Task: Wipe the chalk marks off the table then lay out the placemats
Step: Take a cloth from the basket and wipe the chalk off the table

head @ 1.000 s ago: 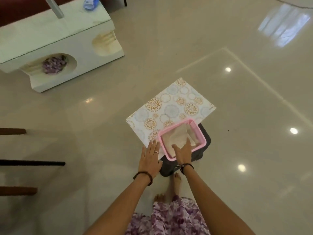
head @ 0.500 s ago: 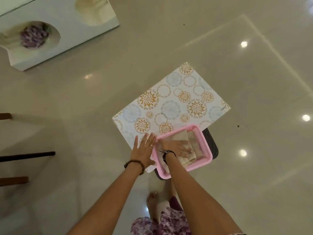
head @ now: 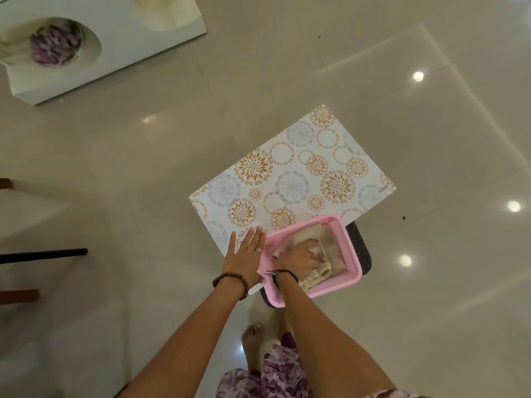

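Left hand (head: 247, 254) lies flat, fingers straight and together, pressing the near corner of the placemat (head: 290, 179) at centre frame. You're steadying it, not lifting it.

Right of that, your right hand (head: 298, 258) is inside the pink basket (head: 342, 225), fingers curled down into the beige cloth (head: 311, 235). Reads as a grip on the cloth, though the fingertips are buried in the folds, so treat that as likely rather than certain. Cloth is bunched and lies inside the basket walls.

Stack, lower centre: basket sits on the placemat's near right part, and both rest on a dark stool (head: 360, 248), only its right edge showing. Placemat overhangs toward upper right, patterned face up. Can't tell whether it's one mat or several stacked.

Progress, my read:
- Wipe: not started. Cloth is not out of the basket yet. No chalk marks visible anywhere in frame.
- Which table gets wiped: can't tell. White table (head: 120, 30) in the upper left only shows its side, not its top.
- Placemats: none laid out, still at the stool.

Everything is still ahead: pull cloth, wipe, then lay mats.
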